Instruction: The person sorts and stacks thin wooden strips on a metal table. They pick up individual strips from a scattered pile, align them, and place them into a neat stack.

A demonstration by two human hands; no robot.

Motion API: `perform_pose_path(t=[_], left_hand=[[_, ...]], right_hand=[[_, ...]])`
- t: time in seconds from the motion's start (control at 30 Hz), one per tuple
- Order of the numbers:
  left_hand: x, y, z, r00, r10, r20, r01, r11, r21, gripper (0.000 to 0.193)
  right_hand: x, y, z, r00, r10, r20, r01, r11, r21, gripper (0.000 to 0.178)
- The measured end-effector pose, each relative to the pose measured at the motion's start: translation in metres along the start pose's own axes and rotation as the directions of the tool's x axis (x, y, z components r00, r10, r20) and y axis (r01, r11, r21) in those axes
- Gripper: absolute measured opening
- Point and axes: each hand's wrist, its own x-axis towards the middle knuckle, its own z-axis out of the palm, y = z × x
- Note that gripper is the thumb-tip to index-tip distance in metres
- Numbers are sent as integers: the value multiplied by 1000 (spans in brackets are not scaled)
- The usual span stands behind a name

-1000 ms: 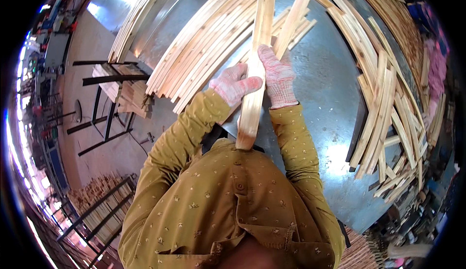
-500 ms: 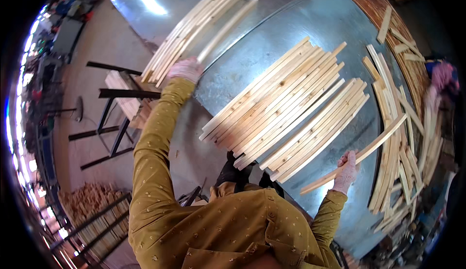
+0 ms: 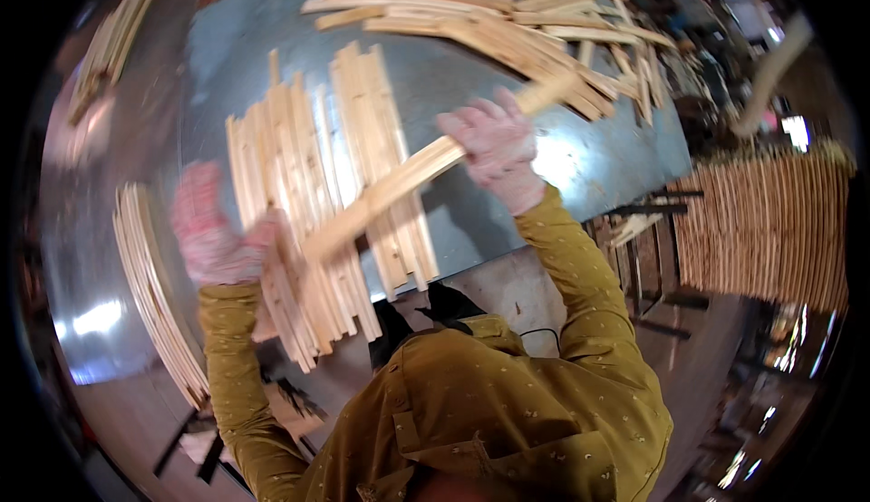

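Note:
In a pinkish work glove, my right hand [image 3: 497, 150] grips a flat pale wooden strip [image 3: 390, 189] near its middle. The strip slants across the table, its near-left end above a row of wooden strips [image 3: 294, 153] laid side by side. My left hand [image 3: 217, 230], gloved too, hovers at the left edge of that row, fingers extended and thumb spread, holding nothing. It is slightly blurred. A narrower group of strips [image 3: 367, 112] lies just right of the row, partly under the held strip.
Another bundle of strips [image 3: 154, 284] lies left of my left hand, with a smaller one [image 3: 113, 44] at the far left. Loose strips [image 3: 489, 35] are heaped across the back of the metal table [image 3: 227, 49]. A tall stack of wood [image 3: 761, 235] stands off the table's right side.
The view has turned toward the right. My left hand has left the left bundle and come over beside the middle row. My right hand has brought its strip across the rows.

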Motion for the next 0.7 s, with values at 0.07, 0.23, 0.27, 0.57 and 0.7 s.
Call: perform_pose_path(t=[0.07,0.23,0.27,0.57,0.7], left_hand=[[32,75,21,983,75,170,10,891,-453,90],[43,217,126,515,337,788,829,40,-558,63],[40,249,148,601,314,735,759,67,-648,53],[64,478,286,737,101,668,673,-208,-710,43],[92,539,313,730,196,654,667,1,-745,59]], right_hand=[[2,9,-12,965,-65,-255,63,998,-14,34],[-51,65,-28,799,115,-590,-123,992,27,32],[-75,82,-26,721,194,-665,-232,972,32,27],[-323,106,74,825,424,372,-77,-568,819,49],[-352,153,49,744,352,568,-100,-782,616,38]])
